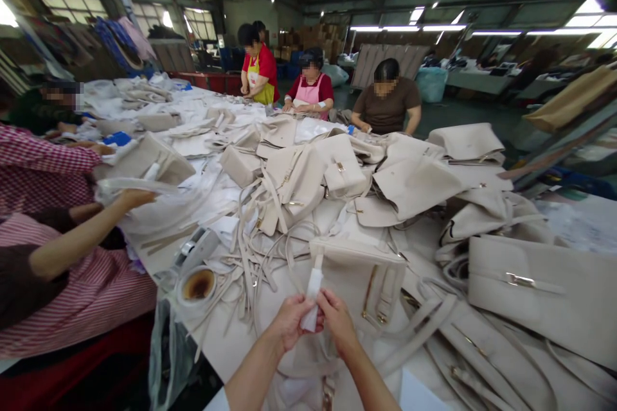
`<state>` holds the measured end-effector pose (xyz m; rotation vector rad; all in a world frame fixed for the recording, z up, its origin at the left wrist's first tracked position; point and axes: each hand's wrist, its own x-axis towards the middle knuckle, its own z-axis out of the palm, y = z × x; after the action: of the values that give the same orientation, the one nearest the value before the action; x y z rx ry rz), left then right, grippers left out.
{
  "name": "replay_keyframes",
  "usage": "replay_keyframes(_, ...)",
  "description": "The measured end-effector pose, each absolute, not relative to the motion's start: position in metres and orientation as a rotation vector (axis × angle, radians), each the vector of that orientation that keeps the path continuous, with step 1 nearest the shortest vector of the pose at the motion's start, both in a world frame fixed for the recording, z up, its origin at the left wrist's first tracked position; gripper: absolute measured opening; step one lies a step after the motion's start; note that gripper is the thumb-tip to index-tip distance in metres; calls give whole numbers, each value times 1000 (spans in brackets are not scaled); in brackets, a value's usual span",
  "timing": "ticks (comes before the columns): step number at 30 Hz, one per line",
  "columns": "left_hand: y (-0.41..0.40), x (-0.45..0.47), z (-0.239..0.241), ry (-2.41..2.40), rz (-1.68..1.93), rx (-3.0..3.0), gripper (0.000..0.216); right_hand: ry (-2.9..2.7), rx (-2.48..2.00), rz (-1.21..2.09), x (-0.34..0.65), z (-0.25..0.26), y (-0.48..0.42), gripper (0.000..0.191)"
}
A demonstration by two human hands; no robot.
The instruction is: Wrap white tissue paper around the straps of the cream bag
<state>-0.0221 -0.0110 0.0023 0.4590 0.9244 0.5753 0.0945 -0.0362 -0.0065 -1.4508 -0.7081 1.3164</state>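
Low in the middle of the view, my left hand (pixel 292 320) and my right hand (pixel 336 320) meet with closed fingers on a narrow white wrapping strip (pixel 315 284). The strip stands nearly upright, and a short beige strap end (pixel 319 261) shows at its top. My fingers hide part of the strip's lower half. Just behind my hands lies a beige handbag (pixel 349 270) with a gold zip and a buckled strap. Loose beige straps (pixel 248 260) lie left of my hands.
Many beige bags (pixel 294 180) are heaped across the table, with a buckled one (pixel 540 289) at right. A tub of brown liquid (pixel 196 286) stands near the left edge. A co-worker's arm (pixel 81 237) reaches in from the left. Several people work along the far side.
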Motion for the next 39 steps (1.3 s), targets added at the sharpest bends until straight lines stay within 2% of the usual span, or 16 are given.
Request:
replay_keyframes(2, -11, -20, 3, 973, 605, 500, 35, -681, -1391, 1407, 95, -2, -36, 50)
replay_keyframes(5, -13, -16, 4, 1038, 646, 553, 33, -656, -1337, 1465, 91, 1, -34, 47)
replay_keyframes(11, -19, -18, 8, 1060, 606, 531, 41, -629, -1399, 1355, 83, -7, -29, 48)
replay_keyframes(16, -21, -19, 9, 1052, 553, 530, 47, -618, -1469, 1273, 74, -11, -26, 42)
replay_keyframes(22, -17, -15, 8, 1133, 533, 709, 49, -595, -1519, 1202, 93, 21, -42, 33)
replay_keyframes(27, -6, -18, 10, 1145, 511, 858, 46, -492, -1506, 1261, 171, 73, -156, 47)
replay_keyframes(29, -2, -20, 11, 1107, 492, 898, 45, -282, -1633, 1070, 202, 79, -224, 51)
replay_keyframes(31, 0, -21, 12, 1086, 482, 925, 44, -107, -1896, 730, 225, 71, -290, 54)
replay_keyframes(33, 2, -22, 12, 1107, 477, 939, 45, -22, -2179, 550, 239, 52, -343, 54)
replay_keyframes(36, 5, -24, 10, 1150, 460, 950, 46, 90, -2324, 537, 245, 23, -385, 53)
replay_keyframes(39, 7, -27, 8, 1148, 453, 954, 48, 182, -2307, 583, 245, 10, -385, 54)
